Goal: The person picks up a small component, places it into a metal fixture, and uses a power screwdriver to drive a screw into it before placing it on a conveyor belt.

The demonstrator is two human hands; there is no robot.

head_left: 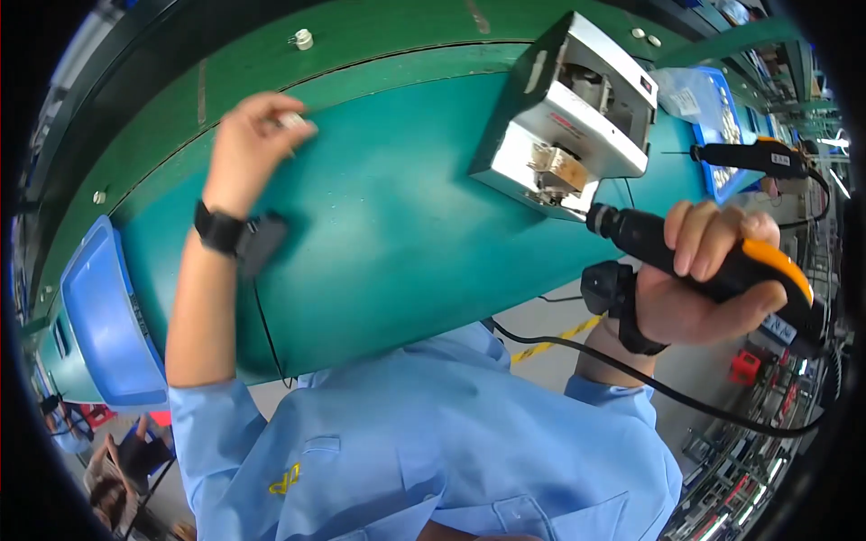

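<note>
My left hand (245, 149) is raised over the far left of the green work mat (388, 207). Its thumb and fingers pinch a small white part (290, 120), mostly hidden by the fingertips. My right hand (704, 270) wraps around a black and orange electric screwdriver (642, 233). The tool's front end points left, just beside the lower corner of a silver and dark metal box that looks like a screw feeder (595, 126). A brownish block (561, 169) sits in the opening at the box's front. Whether the tool touches the box, I cannot tell.
A blue tray (106, 311) stands at the left edge. At the far right, another blue tray (722, 185) holds a clear bag and many small white parts. A second electric screwdriver (749, 158) lies across it. A white piece (302, 39) rests on the back ledge. The black cord (577, 347) loops before me.
</note>
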